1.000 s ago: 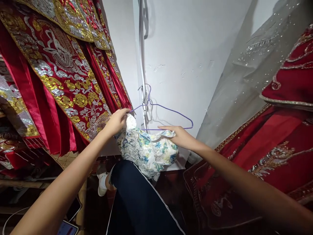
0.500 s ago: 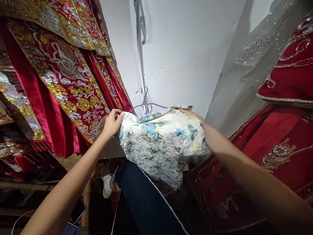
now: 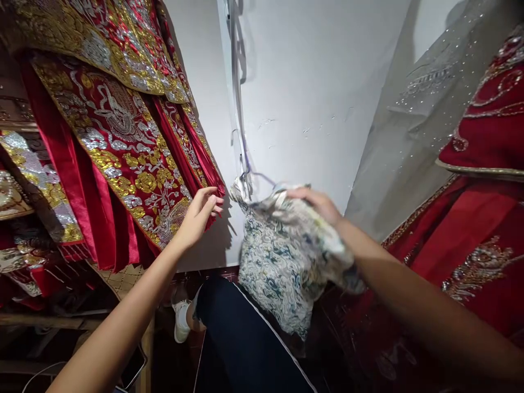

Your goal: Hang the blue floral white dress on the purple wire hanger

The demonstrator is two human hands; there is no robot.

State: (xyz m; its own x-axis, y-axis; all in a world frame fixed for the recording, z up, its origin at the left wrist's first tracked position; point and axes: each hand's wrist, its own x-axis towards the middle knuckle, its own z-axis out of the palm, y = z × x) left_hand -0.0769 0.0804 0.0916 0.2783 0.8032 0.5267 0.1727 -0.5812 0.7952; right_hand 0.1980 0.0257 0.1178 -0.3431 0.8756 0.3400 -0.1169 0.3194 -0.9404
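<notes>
Right hand (image 3: pixel 318 204) grips floral garment (image 3: pixel 278 267) at upper edge. Purple hanger (image 3: pixel 262 176): left of these fingertips. Left hand (image 3: pixel 200 214): fingers loosely curled, apart from garment.

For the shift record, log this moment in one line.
left hand: open, empty, near red costume | right hand: holding shirt | shirt: rumpled, partly blurred | hanger: purple, partly hidden

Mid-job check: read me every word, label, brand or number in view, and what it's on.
No readable text anywhere.
Patterned garment: pattern only; no label legible, and part is blurred.
Red-and-gold garment: embroidered motifs, no words I can read.
White wall: small marks, not legible writing.
Shoe: no brand legible.
</notes>
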